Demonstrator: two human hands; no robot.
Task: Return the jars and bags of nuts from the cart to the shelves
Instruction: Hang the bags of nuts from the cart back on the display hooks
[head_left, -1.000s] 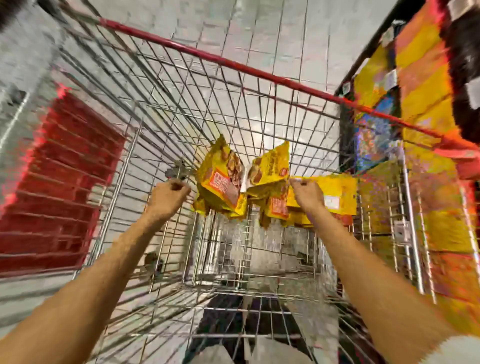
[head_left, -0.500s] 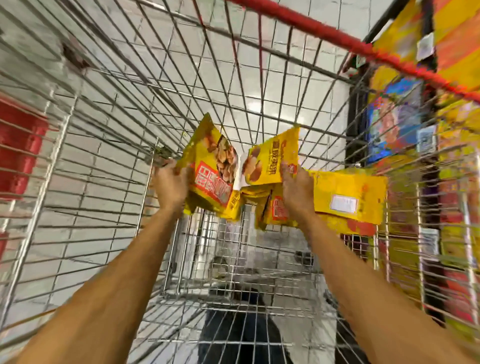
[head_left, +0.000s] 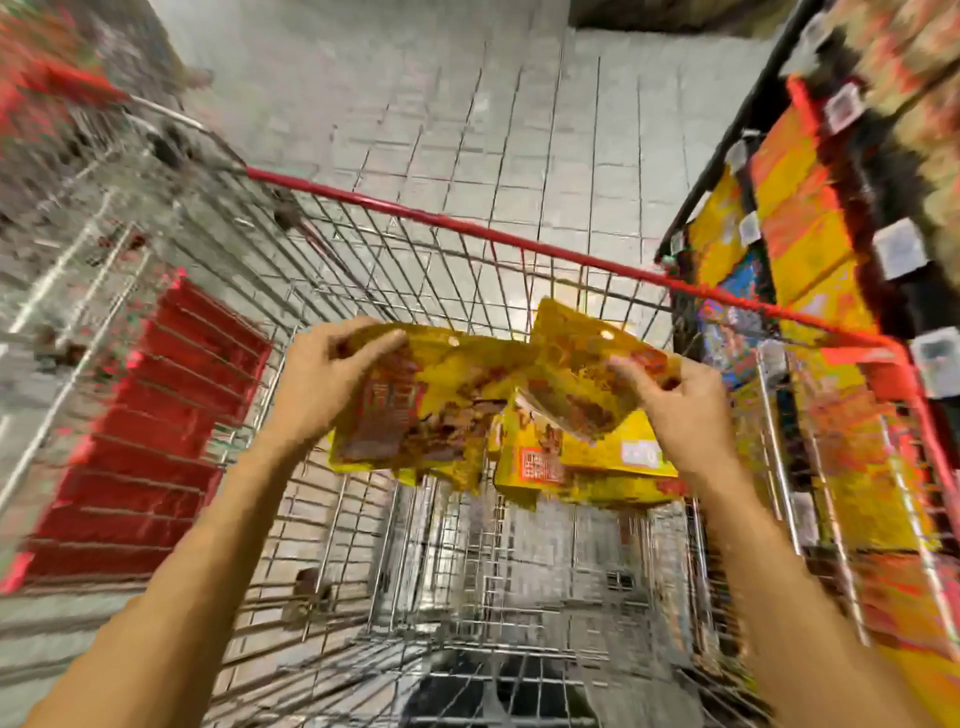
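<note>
Grey tiled floor (head_left: 467, 130) runs beyond a wire cart (head_left: 467, 224) w/ a red rim, seen from above. Over the cart's basket a person holds up yellow nut bags in two bunches. The left hand (head_left: 322, 379) is clamped on the top edge of the left bunch (head_left: 415, 421), thumb across the front. The right hand (head_left: 685, 400) pinches the top of the right bunch (head_left: 576, 384), fingers curled round it; more yellow bags (head_left: 597, 467) hang below, approx. level w/ the cart's far wall. Print on the bags is too blurred to read. Right of the cart, shelves (head_left: 810, 249) carry yellow and orange packs w/ white price tags (head_left: 898, 249) on the edges. Left of the cart sits a red slatted panel (head_left: 156, 415).
</note>
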